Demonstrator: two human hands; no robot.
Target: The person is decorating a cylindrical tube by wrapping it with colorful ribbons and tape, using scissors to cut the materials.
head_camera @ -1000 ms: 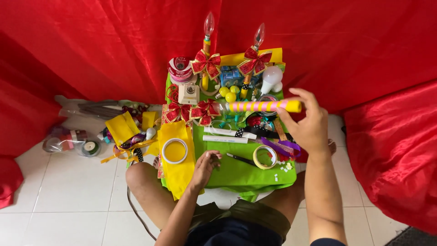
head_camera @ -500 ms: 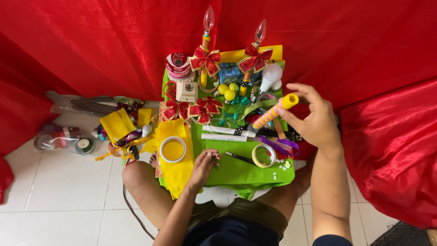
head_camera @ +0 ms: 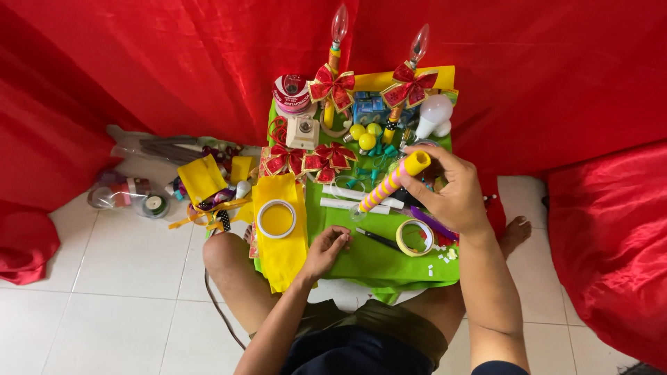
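Note:
My right hand (head_camera: 455, 192) grips a yellow tube with purple stripes (head_camera: 391, 182), tilted so its open end points up and right over the green board (head_camera: 375, 260). My left hand (head_camera: 325, 251) rests flat on the green board beside a yellow felt sheet (head_camera: 281, 243) that carries a white tape ring (head_camera: 276, 218). A black pen (head_camera: 379, 239) and a yellow tape roll (head_camera: 415, 237) lie between my hands. Two white sticks (head_camera: 347, 198) lie just under the tube.
Two candle-shaped lamps with red bows (head_camera: 332, 83) stand at the board's far end, with a pink ribbon spool (head_camera: 292, 93), yellow balls (head_camera: 367, 135) and a white bulb (head_camera: 433, 114). Yellow felt scraps (head_camera: 201, 178) and bagged supplies (head_camera: 132, 194) lie on the white tiles at left. Red cloth (head_camera: 597, 215) surrounds everything.
My right hand has swung the striped tube from lying level to tilted, and brought it lower and nearer to me. My left hand has stayed on the board.

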